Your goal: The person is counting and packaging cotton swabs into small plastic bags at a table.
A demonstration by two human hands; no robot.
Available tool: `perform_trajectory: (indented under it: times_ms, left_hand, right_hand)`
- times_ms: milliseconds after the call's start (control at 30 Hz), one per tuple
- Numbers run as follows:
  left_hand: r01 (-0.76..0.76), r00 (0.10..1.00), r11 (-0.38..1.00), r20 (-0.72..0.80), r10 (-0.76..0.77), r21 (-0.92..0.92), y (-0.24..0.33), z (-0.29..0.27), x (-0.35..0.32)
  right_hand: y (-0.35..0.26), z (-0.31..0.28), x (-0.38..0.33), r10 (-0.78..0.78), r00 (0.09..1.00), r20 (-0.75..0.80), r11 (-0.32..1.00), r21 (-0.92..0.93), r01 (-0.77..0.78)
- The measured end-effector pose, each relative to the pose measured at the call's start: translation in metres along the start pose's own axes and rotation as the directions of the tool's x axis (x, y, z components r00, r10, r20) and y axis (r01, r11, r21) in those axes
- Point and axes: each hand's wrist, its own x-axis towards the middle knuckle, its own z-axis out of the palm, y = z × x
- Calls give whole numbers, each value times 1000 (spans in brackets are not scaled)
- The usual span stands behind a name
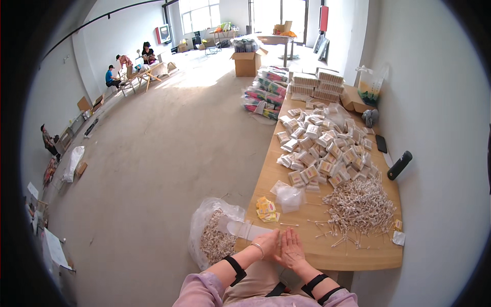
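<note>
At the near edge of the wooden table (327, 258), my left hand (266, 242) and my right hand (292, 249) are brought together. Between them, a row of cotton swabs (280, 238) is pressed, with its tips showing. My right fingers lie straight along the bundle; the left fingertips are partly hidden. A single cotton swab (289, 224) lies just beyond my hands. To the right spreads a big loose heap of cotton swabs (360, 205). Yellow printed cards (267, 209) and clear plastic bags (289, 196) lie ahead of my left hand.
Many filled swab packets (322, 143) are piled farther up the table, with stacked bundles (317, 84) behind. A black bottle (400, 165) and phone (381, 144) lie along the right wall. A bag of loose swabs (217, 235) stands left. Other people (125, 66) sit far off.
</note>
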Motion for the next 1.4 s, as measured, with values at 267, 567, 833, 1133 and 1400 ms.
perform_trajectory:
  times_ms: [267, 567, 833, 1133, 1400]
  left_hand:
    - [-151, 864, 975, -458, 211, 164, 0, 11, 70]
    - [-205, 795, 951, -528, 299, 230, -21, 25, 70]
    - [-192, 872, 960, -414, 262, 204, -26, 26, 48]
    - [-277, 831, 960, -493, 258, 37, -26, 43, 28]
    - [-384, 778, 821, -627, 42, -422, -24, 78, 30]
  right_hand:
    - [0, -3, 2, 28, 999, 34, 997, 65, -30]
    - [1, 7, 2, 28, 1000, -4, 993, 115, -27]
    - [-1, 5, 2, 55, 998, 44, 998, 4, -55]
    - [5, 22, 2, 52, 999, 0, 999, 7, -52]
    - [-2, 18, 9, 73, 992, 98, 997, -33, -70]
